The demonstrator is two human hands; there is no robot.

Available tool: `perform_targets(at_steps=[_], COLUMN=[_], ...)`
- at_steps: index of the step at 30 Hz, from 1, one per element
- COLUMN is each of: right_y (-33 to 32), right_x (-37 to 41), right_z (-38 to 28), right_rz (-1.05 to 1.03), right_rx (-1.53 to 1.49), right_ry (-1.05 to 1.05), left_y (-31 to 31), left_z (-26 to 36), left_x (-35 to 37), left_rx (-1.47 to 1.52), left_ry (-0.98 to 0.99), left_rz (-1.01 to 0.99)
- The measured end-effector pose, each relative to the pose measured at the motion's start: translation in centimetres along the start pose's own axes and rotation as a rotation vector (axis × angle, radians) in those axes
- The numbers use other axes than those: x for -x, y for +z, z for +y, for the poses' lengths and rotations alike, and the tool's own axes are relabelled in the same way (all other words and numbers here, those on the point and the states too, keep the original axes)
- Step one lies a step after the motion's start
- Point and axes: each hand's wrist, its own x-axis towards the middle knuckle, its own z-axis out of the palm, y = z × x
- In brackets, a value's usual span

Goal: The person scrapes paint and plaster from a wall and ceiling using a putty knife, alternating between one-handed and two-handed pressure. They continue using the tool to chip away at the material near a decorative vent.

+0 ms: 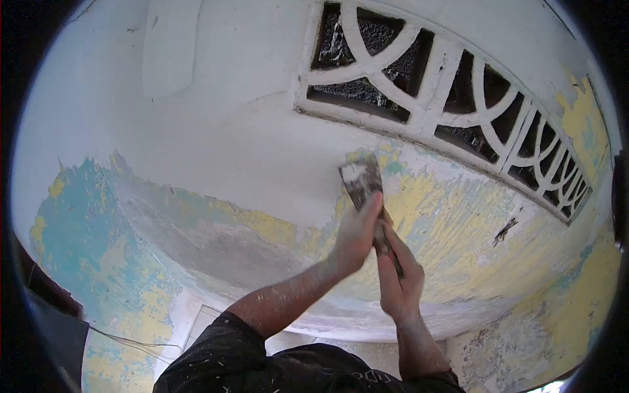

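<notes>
A scraper (362, 178) with a wide, dirty blade lies against the wall, at the edge between white paint and bared yellow. My left hand (357, 234) is closed round it just below the blade. Lower down, my right hand (401, 278) grips the handle, whose end shows beside the thumb. White residue covers part of the blade's upper corner. Around the blade, the wall (419, 209) is streaked yellow with small green spots. White paint (249, 144) covers the wall up and to the left of the blade.
Above right runs a white vent grille (429, 85) with dark openings and a raised frame. A dark hole or mark (505, 231) breaks the wall below it. Thin wires (137, 343) and a dark object (56, 334) are at lower left.
</notes>
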Motion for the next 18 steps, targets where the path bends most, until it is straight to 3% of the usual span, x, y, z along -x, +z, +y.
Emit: perform_targets(at_steps=[2, 4, 6, 7, 10, 11, 12, 14, 18], right_y=[0.8, 0.9, 0.6, 0.2, -0.4, -0.2, 0.0, 0.2, -0.7], right_x=[-1.3, -2.0, -1.9, -1.1, 0.5, 0.0, -0.3, -1.9, -0.2], right_z=[-0.1, -0.5, -1.0, -0.8, 0.2, 0.4, 0.5, 0.0, -0.6], right_rz=[-0.033, -0.072, -0.052, -0.046, 0.049, 0.019, -0.007, -0.028, -0.046], right_rx=[-0.004, -0.013, 0.001, 0.004, -0.041, 0.007, 0.055, 0.003, 0.048], right_ry=[0.057, 0.093, 0.000, 0.005, -0.065, 0.001, 0.077, 0.071, 0.082], left_y=[-1.1, -1.4, -1.4, -0.8, 0.3, -0.2, -0.3, -0.7, 0.4], left_z=[0.2, 1.5, 1.8, 1.7, -0.8, -1.8, -1.3, 0.9, 0.9], left_x=[-1.2, -1.2, -1.1, -0.2, 0.2, -0.9, -1.3, -2.2, -0.4], left_rx=[-0.157, -0.167, -0.252, -0.180, -0.150, -0.271, -0.270, -0.123, -0.158], left_ry=[0.139, 0.104, 0.233, 0.074, 0.058, 0.371, 0.354, 0.108, 0.063], left_rz=[0.031, 0.035, 0.008, 0.010, -0.025, -0.032, -0.041, 0.021, 0.005])
